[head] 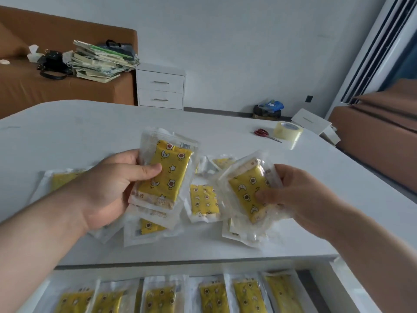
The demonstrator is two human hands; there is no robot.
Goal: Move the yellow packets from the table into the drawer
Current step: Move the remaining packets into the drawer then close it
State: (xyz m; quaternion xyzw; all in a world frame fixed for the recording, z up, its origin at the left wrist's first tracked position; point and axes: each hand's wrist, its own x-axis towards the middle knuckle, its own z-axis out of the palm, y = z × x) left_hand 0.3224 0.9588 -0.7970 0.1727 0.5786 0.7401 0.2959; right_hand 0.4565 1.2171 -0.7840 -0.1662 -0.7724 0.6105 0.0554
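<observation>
My left hand [108,188] grips a small stack of yellow packets [171,168] in clear wrappers, thumb across the top one, held above the white table [90,129]. My right hand [297,195] pinches another yellow packet [246,190], tilted, just to the right. More yellow packets lie loose on the table under and between my hands, one [204,199] in the middle and one [59,179] behind my left wrist. Below the table's front edge the open drawer [316,288] holds a row of several yellow packets [212,297].
Red-handled scissors [262,133] and a roll of clear tape [287,133] lie at the table's far right. Beyond are a white two-drawer cabinet [160,86], a brown sofa [27,86] with stacked books and a black bag, and brown furniture [379,143] at right.
</observation>
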